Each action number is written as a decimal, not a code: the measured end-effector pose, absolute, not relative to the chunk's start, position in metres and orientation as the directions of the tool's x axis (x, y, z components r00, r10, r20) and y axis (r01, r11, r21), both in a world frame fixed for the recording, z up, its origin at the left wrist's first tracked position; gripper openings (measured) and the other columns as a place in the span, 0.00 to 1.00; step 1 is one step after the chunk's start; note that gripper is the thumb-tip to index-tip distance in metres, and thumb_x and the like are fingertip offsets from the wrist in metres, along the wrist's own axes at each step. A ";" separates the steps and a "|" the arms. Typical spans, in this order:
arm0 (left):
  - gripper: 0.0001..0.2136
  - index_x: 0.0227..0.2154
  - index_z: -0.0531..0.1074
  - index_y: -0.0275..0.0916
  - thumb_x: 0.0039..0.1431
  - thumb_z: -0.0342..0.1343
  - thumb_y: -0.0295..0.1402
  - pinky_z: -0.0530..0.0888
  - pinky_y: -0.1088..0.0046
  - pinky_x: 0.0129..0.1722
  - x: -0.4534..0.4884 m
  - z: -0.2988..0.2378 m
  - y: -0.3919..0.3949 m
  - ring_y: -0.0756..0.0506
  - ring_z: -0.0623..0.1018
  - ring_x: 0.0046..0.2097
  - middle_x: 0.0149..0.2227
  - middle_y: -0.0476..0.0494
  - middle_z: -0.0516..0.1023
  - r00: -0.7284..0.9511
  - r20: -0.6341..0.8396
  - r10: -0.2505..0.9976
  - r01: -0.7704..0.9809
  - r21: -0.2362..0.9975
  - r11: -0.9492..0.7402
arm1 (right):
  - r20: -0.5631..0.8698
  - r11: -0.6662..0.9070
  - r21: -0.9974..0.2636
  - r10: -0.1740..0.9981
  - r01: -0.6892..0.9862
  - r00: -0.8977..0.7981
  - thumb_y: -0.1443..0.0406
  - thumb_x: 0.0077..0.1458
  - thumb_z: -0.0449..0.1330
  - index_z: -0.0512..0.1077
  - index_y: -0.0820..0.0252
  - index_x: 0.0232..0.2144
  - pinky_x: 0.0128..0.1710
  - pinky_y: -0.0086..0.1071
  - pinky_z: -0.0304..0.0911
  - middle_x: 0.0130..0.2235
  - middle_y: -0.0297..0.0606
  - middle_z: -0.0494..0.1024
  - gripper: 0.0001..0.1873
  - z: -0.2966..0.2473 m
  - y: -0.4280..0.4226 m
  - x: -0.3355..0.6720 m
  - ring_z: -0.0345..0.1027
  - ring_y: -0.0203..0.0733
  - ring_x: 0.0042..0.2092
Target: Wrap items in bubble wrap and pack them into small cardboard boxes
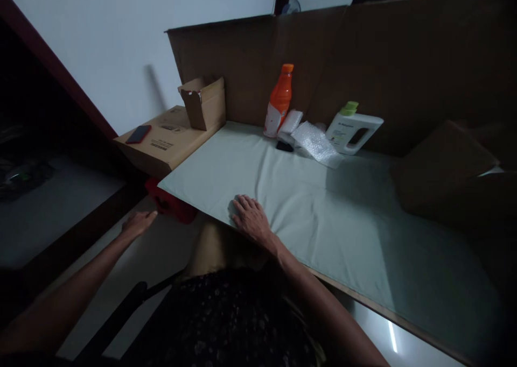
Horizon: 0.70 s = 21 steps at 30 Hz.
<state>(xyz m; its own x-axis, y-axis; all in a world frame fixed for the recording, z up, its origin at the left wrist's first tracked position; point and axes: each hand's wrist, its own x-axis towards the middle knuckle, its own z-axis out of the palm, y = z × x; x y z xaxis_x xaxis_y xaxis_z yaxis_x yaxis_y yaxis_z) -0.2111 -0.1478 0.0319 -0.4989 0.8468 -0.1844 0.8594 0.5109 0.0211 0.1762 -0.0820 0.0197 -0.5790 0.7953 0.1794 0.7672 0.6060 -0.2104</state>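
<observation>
My right hand lies flat, fingers spread, on the pale green sheet that covers the table, close to its near left edge. My left hand reaches out below table level, fingers extended and holding nothing, just short of a red object tucked under the table's corner. At the back of the table stand an orange bottle, a white jug with a green cap, a piece of bubble wrap, a white roll and a small black item.
A flat cardboard box at the left bears a dark phone and a small open carton. Brown cardboard panels wall the back. Another cardboard box sits at the right. My dark-clothed lap fills the bottom.
</observation>
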 end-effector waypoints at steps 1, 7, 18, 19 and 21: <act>0.26 0.52 0.76 0.34 0.64 0.41 0.45 0.74 0.54 0.52 -0.204 0.034 -0.147 0.31 0.77 0.56 0.55 0.28 0.78 -0.476 -0.136 0.869 0.874 0.038 0.485 | 0.179 0.605 -0.206 0.796 0.769 -0.578 0.57 0.68 0.53 0.65 0.62 0.64 0.68 0.49 0.52 0.68 0.50 0.64 0.26 0.021 -0.082 0.176 0.54 0.54 0.69; 0.26 0.53 0.72 0.37 0.62 0.42 0.48 0.68 0.48 0.62 -0.132 0.048 -0.094 0.32 0.72 0.59 0.57 0.31 0.74 -0.064 0.417 0.907 0.988 0.152 0.000 | 0.240 0.635 -0.142 0.767 0.760 -0.595 0.54 0.68 0.54 0.66 0.60 0.61 0.64 0.45 0.57 0.65 0.46 0.67 0.25 0.016 -0.091 0.174 0.57 0.52 0.66; 0.26 0.59 0.70 0.31 0.67 0.40 0.40 0.64 0.52 0.64 0.064 0.019 -0.016 0.33 0.67 0.66 0.64 0.26 0.69 0.438 0.186 0.880 0.890 0.051 -0.453 | 0.273 0.640 -0.143 0.759 0.755 -0.591 0.57 0.60 0.64 0.69 0.60 0.60 0.64 0.42 0.58 0.66 0.44 0.68 0.28 0.019 -0.150 0.205 0.61 0.49 0.65; 0.26 0.60 0.70 0.32 0.67 0.40 0.40 0.63 0.51 0.65 0.065 0.013 -0.019 0.33 0.67 0.66 0.65 0.26 0.68 0.448 0.178 0.876 0.887 0.038 -0.461 | 0.242 0.649 -0.187 0.758 0.737 -0.606 0.57 0.58 0.66 0.72 0.58 0.57 0.62 0.37 0.60 0.64 0.40 0.72 0.25 0.026 -0.153 0.218 0.64 0.45 0.63; 0.26 0.62 0.68 0.33 0.68 0.40 0.41 0.60 0.49 0.66 0.060 0.002 -0.025 0.33 0.64 0.68 0.67 0.28 0.66 0.466 0.191 0.864 0.880 0.007 -0.476 | 0.217 0.582 -0.281 0.813 0.763 -0.541 0.56 0.56 0.68 0.78 0.51 0.47 0.56 0.26 0.64 0.54 0.28 0.80 0.17 0.042 -0.156 0.251 0.72 0.35 0.55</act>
